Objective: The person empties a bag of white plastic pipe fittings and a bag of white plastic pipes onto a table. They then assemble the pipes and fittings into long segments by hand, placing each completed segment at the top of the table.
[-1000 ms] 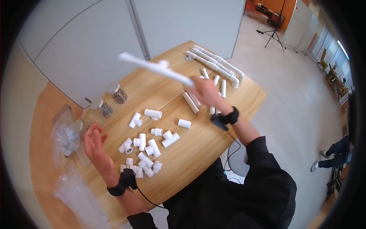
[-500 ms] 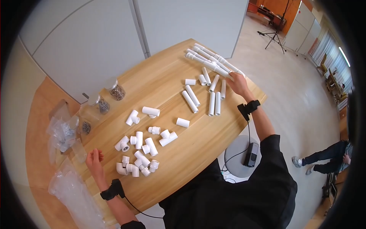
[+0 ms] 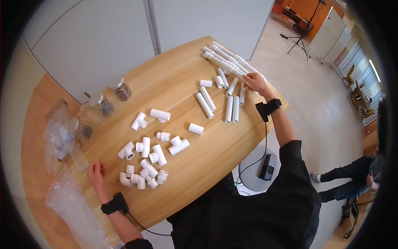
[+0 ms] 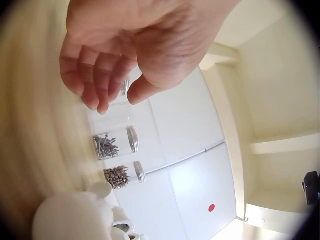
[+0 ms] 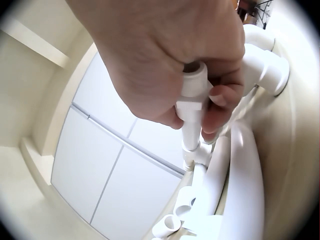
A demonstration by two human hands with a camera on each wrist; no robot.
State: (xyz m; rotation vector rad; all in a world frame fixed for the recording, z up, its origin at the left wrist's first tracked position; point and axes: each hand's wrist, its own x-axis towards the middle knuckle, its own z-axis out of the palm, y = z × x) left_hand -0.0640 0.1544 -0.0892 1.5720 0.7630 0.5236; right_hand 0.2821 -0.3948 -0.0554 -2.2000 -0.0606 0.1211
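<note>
At the far right of the table, my right hand (image 3: 256,83) grips the near end of a white PVC pipe assembly (image 3: 226,66), which lies alongside other joined pipes. The right wrist view shows the fingers and thumb wrapped about its end fitting (image 5: 190,107), with a tee farther along. My left hand (image 3: 97,176) hovers by the table's left edge, fingers loosely curled and holding nothing. To its right sits a cluster of white tees and elbows (image 3: 132,178). In the left wrist view the left palm (image 4: 150,50) faces the jars.
Loose short pipes (image 3: 229,108) lie just left of the right hand. Three lidded jars of hardware, one a screw jar (image 3: 122,90), line the far left edge. Plastic bags (image 3: 72,203) lie at the left. A grey stool (image 3: 257,170) stands by the near edge, and another person's legs (image 3: 346,182) show at right.
My right hand has brought the pipe assembly from the air over the table down to the far right, beside the other joined pipes. The left hand has come lower, its fingers more relaxed.
</note>
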